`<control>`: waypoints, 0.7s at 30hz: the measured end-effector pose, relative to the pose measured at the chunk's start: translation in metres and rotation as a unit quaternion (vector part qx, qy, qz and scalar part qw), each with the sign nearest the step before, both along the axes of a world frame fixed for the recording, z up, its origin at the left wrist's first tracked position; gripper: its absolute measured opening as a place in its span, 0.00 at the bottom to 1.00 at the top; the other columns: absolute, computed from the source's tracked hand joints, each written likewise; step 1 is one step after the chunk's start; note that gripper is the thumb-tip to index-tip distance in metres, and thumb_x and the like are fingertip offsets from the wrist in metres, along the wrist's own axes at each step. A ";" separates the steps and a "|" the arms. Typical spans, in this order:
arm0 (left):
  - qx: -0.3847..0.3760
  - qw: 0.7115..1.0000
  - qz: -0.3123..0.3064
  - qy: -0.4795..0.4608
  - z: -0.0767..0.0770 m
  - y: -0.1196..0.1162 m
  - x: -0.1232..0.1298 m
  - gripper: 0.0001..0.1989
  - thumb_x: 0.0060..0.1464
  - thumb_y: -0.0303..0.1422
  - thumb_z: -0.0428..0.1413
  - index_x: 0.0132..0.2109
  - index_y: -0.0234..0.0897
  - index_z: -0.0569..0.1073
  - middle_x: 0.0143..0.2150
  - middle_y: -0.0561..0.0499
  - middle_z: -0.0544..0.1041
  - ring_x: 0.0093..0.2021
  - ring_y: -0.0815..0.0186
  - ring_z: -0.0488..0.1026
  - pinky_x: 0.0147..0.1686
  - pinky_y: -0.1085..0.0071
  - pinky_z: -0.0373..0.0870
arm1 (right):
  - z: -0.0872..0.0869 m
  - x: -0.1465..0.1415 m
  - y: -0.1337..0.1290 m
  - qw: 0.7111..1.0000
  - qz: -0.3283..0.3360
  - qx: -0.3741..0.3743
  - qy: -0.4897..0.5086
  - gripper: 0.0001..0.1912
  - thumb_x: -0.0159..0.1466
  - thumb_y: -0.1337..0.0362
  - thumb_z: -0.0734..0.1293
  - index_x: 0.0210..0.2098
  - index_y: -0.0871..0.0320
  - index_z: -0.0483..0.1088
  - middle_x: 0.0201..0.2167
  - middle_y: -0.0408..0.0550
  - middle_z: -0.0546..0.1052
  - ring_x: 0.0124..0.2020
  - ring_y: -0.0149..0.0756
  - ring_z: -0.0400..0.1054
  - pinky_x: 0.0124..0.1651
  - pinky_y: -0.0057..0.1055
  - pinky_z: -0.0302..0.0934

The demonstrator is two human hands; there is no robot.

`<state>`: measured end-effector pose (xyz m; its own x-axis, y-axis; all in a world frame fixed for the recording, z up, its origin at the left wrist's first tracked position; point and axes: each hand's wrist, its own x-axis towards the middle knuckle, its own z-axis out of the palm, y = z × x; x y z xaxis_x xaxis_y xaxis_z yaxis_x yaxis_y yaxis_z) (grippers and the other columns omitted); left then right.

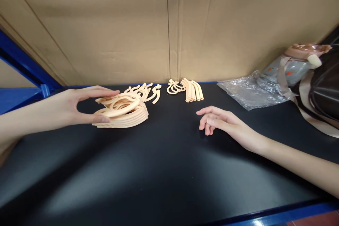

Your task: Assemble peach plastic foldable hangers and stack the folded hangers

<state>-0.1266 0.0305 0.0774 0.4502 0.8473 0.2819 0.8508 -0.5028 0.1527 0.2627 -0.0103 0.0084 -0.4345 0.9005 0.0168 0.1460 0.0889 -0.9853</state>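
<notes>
At the left, my left hand (79,107) grips a curved beige plastic piece (120,110), thumb at its near side and fingers at its far side. That piece sits tilted at the top of a stack of like curved pieces (132,120); whether it is clear of the stack I cannot tell. My right hand (215,120) hovers over the black table at centre right, fingers loosely bent, the index finger apart, nothing seen in it. Beyond the hands lie small hooked beige pieces (145,91), a few thin curved ones (174,87) and a row of bent tube-like pieces (192,90).
A clear plastic bag (250,90) lies at the back right, beside a tilted drinking bottle (293,65) with a strap (315,120). A dark bag (325,84) stands at the right edge. Cardboard (119,24) walls the black table (159,176) at the back. Blue frame bars (21,60) rise at left.
</notes>
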 end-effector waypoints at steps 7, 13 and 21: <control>-0.080 0.996 0.003 0.033 0.004 0.006 -0.005 0.33 0.53 0.55 0.58 0.58 0.40 0.70 0.58 0.52 0.74 0.52 0.58 0.74 0.56 0.58 0.68 | -0.001 0.001 0.000 1.000 0.009 -0.020 -0.013 0.17 0.66 0.54 0.66 0.50 0.56 0.69 0.35 0.44 0.75 0.33 0.31 0.69 0.41 0.31 0.66; -0.092 0.995 -0.005 0.024 0.002 0.009 -0.004 0.31 0.54 0.55 0.57 0.58 0.40 0.70 0.58 0.53 0.74 0.51 0.59 0.74 0.57 0.58 0.67 | -0.003 0.001 0.000 0.999 0.019 -0.030 -0.014 0.17 0.66 0.54 0.66 0.51 0.55 0.69 0.35 0.44 0.75 0.34 0.30 0.69 0.42 0.31 0.66; -0.154 0.987 0.044 0.020 -0.001 0.014 -0.007 0.38 0.47 0.59 0.57 0.60 0.44 0.68 0.61 0.55 0.71 0.56 0.56 0.71 0.61 0.60 0.61 | -0.003 0.002 0.001 0.999 0.022 -0.025 -0.012 0.15 0.67 0.56 0.67 0.50 0.55 0.69 0.35 0.42 0.76 0.33 0.27 0.69 0.41 0.27 0.66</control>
<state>-0.1338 0.0444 0.0768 0.3771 0.9261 -0.0109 0.8973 -0.3625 0.2518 0.2644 -0.0098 0.0053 -0.4728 0.8803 -0.0378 0.1664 0.0471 -0.9849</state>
